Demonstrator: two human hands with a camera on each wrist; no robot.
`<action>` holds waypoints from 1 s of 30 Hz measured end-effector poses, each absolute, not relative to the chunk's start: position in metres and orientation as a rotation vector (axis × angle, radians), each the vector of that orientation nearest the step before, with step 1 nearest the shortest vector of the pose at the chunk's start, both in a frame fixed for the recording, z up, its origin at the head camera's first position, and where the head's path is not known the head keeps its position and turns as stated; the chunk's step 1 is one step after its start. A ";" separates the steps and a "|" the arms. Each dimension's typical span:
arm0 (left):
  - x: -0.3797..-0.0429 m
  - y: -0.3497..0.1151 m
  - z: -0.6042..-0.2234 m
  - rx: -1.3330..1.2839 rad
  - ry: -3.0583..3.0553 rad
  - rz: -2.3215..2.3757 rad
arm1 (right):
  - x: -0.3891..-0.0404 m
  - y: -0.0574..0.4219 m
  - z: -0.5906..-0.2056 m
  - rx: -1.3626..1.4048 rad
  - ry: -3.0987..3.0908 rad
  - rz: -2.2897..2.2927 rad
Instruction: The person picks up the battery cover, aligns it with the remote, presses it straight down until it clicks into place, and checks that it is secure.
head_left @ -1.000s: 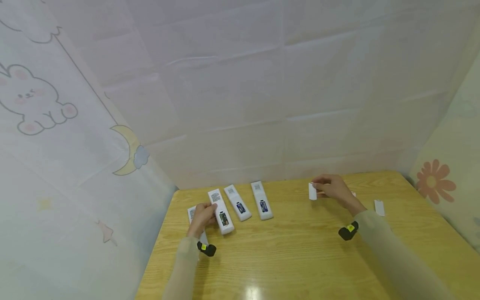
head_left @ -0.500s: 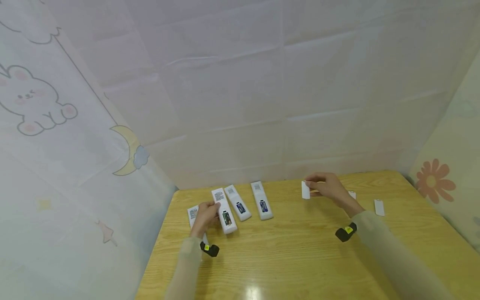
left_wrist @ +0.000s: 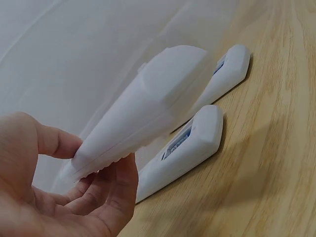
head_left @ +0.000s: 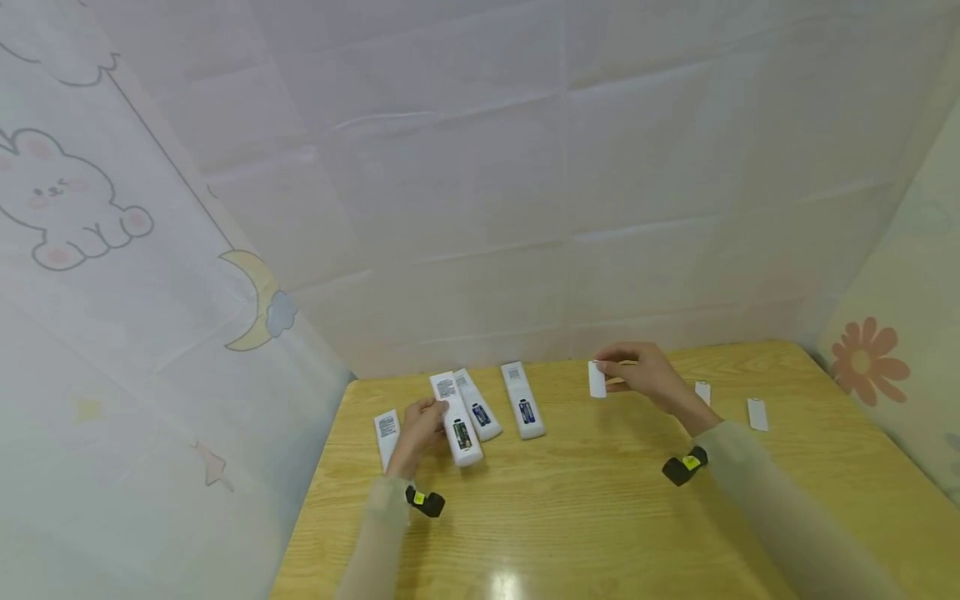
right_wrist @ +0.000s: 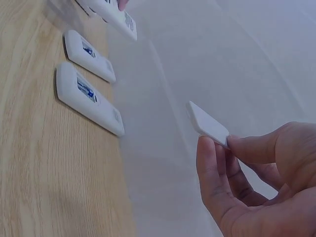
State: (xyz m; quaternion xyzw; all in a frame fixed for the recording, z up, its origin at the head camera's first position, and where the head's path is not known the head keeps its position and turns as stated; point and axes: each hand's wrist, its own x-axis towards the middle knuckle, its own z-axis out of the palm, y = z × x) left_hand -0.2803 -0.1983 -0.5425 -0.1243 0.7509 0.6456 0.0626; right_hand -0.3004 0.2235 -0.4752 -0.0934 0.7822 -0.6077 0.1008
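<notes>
My left hand [head_left: 422, 429] grips a white remote control [head_left: 452, 400] between thumb and fingers, above the table. Its back faces up in the head view, with the battery bay uncovered and batteries in green showing. In the left wrist view the thumb lies on one face of the remote [left_wrist: 143, 98] and the fingers curl under the other. My right hand [head_left: 647, 373] pinches a small white battery cover [head_left: 597, 380] by one end, held up off the table. Between the hands lie two more white remotes, one nearer the left [head_left: 480, 410] and one farther right [head_left: 523, 402], blue batteries showing in both.
Another white remote [head_left: 386, 432] lies at the left, partly behind my left forearm. Two white battery covers, one by my right wrist [head_left: 702, 392] and one farther right [head_left: 757, 414], rest on the wooden table [head_left: 570, 517]. A fabric backdrop [head_left: 465, 208] stands behind the table.
My left hand has moved right with the remote, which now overlaps the neighbouring one in view. My right hand has moved left with the battery cover, exposing another cover by the wrist.
</notes>
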 end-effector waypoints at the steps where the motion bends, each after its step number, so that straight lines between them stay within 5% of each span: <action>1: -0.281 -0.197 -0.542 -0.373 2.261 1.965 | -0.300 0.223 -0.475 -0.282 2.310 -1.796; 30: -0.275 -0.172 -0.540 -0.229 2.123 2.073 | -0.288 0.188 -0.457 -0.433 2.259 -1.814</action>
